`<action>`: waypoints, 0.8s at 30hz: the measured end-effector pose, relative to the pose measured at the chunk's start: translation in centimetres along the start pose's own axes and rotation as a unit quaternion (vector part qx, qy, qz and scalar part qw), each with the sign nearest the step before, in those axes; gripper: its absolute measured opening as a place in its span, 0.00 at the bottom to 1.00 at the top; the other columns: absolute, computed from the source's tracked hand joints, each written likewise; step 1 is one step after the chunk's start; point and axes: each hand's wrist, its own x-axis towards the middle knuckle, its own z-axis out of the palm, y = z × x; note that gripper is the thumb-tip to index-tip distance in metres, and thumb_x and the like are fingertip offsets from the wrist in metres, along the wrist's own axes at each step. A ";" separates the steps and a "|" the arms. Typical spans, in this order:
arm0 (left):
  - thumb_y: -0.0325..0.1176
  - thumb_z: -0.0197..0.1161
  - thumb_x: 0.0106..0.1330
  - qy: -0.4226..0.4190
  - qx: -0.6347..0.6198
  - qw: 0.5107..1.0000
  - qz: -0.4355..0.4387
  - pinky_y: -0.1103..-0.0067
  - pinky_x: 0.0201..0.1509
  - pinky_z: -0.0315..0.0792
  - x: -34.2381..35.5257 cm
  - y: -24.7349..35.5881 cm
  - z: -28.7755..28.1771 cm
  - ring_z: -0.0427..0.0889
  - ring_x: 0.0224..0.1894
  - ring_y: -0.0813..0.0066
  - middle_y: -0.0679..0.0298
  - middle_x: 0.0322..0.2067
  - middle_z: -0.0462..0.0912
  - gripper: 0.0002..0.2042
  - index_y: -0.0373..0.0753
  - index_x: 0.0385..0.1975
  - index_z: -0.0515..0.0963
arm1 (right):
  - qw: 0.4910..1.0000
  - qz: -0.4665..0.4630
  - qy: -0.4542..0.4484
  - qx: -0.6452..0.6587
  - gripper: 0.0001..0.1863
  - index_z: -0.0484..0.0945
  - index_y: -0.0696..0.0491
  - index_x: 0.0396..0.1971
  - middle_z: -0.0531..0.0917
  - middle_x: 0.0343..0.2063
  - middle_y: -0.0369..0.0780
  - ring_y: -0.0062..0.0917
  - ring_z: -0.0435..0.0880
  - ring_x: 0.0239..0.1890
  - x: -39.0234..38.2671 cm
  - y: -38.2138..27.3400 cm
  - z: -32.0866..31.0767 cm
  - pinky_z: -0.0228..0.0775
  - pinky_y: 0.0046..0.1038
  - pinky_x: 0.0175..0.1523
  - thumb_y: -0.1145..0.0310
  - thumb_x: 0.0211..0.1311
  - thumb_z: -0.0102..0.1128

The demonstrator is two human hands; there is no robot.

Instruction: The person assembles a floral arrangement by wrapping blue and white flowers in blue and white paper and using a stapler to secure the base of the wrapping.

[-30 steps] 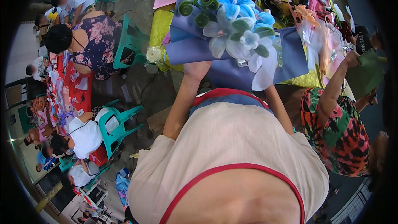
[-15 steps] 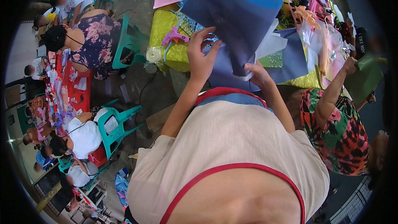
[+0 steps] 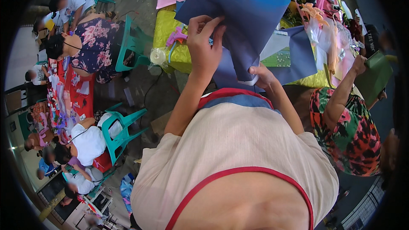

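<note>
Holding a dark blue wrap (image 3: 245, 25) in front of the waist, the person in the cream top (image 3: 245, 132) is standing at the yellow cloth (image 3: 181, 57) of a crowded table. The right hand (image 3: 264, 76) is gripping the narrow lower end, its thumb pressing on the front beside a white edge and the other fingers going out of sight behind. The left hand (image 3: 204, 38) is curving its fingers at the left edge of the wrap, thumb and forefinger close to each other; from where I am standing, I cannot tell whether they are pinching the paper. The wide, flared end is pointing away, over the table. Behind and to the right, a blue sheet (image 3: 303, 55) is lying flat, and a green card (image 3: 279, 58) is lying near the right hand. Left of the left hand, a pink glue gun (image 3: 175, 36) is lying on the cloth, and a white roll (image 3: 158, 56) is resting by the corner. On the right, a co-worker (image 3: 345, 138) in a floral garment is holding a green sheet (image 3: 375, 72). Off to the left, people are sitting on green chairs (image 3: 121, 134) along a red table (image 3: 86, 100).
</note>
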 end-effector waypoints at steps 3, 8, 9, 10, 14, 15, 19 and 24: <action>0.25 0.64 0.45 0.003 0.000 1.000 -0.005 0.81 0.26 0.64 0.6 -0.1 -0.4 0.70 0.23 0.76 0.63 0.26 0.71 0.08 0.37 0.27 0.78 | 1.000 -0.001 0.011 -0.008 0.37 0.60 0.57 0.48 0.74 0.35 0.41 0.29 0.76 0.35 -0.2 -0.1 0.3 0.72 0.36 0.40 0.65 0.34 0.67; 0.25 0.65 0.45 -0.019 0.016 1.000 -0.018 0.82 0.23 0.63 1.2 -0.3 -1.1 0.71 0.20 0.76 0.62 0.23 0.73 0.06 0.35 0.23 0.77 | 0.998 -0.008 0.034 -0.042 0.38 0.60 0.58 0.48 0.73 0.35 0.41 0.28 0.76 0.36 -0.4 -0.2 0.7 0.71 0.34 0.40 0.65 0.33 0.68; 0.26 0.65 0.45 -0.022 0.013 0.999 -0.027 0.82 0.22 0.63 1.2 -0.4 -1.2 0.71 0.19 0.76 0.63 0.23 0.73 0.06 0.34 0.22 0.77 | 0.998 -0.011 0.041 -0.041 0.38 0.60 0.58 0.48 0.73 0.35 0.41 0.28 0.75 0.36 -0.4 -0.2 0.7 0.71 0.34 0.40 0.64 0.34 0.67; 0.26 0.65 0.45 -0.022 0.013 0.999 -0.027 0.82 0.22 0.63 1.3 -0.3 -1.3 0.71 0.19 0.76 0.63 0.23 0.73 0.06 0.34 0.22 0.77 | 0.998 -0.014 0.049 -0.040 0.37 0.60 0.58 0.48 0.73 0.35 0.40 0.27 0.75 0.36 -0.4 -0.2 0.7 0.71 0.33 0.40 0.64 0.34 0.67; 0.26 0.64 0.46 -0.066 0.042 0.996 -0.048 0.82 0.22 0.63 1.6 0.3 -2.0 0.73 0.20 0.74 0.62 0.21 0.75 0.06 0.33 0.22 0.76 | 0.999 -0.019 0.031 -0.035 0.37 0.60 0.58 0.48 0.73 0.35 0.40 0.27 0.74 0.36 -0.3 -0.2 0.0 0.71 0.33 0.40 0.64 0.35 0.67; 0.26 0.64 0.46 -0.078 0.045 0.995 -0.053 0.82 0.22 0.63 1.6 0.5 -2.1 0.73 0.19 0.74 0.62 0.20 0.75 0.06 0.33 0.22 0.76 | 0.999 -0.014 0.034 -0.033 0.36 0.60 0.59 0.48 0.73 0.35 0.40 0.27 0.74 0.36 -0.3 -0.2 0.0 0.71 0.32 0.39 0.64 0.35 0.66; 0.27 0.63 0.47 -0.108 0.051 0.991 -0.055 0.81 0.23 0.65 2.0 1.2 -2.8 0.74 0.19 0.72 0.61 0.20 0.76 0.06 0.33 0.22 0.75 | 0.999 -0.004 0.027 -0.026 0.36 0.61 0.58 0.48 0.73 0.35 0.40 0.27 0.75 0.36 -0.3 0.0 -0.4 0.71 0.31 0.38 0.65 0.35 0.67; 0.28 0.63 0.47 -0.153 0.089 0.984 -0.035 0.80 0.25 0.67 2.3 1.7 -3.4 0.76 0.21 0.70 0.60 0.21 0.77 0.06 0.33 0.22 0.75 | 1.000 -0.010 0.011 -0.025 0.36 0.61 0.59 0.47 0.74 0.34 0.41 0.27 0.75 0.34 -0.3 0.0 -0.4 0.71 0.31 0.38 0.65 0.34 0.67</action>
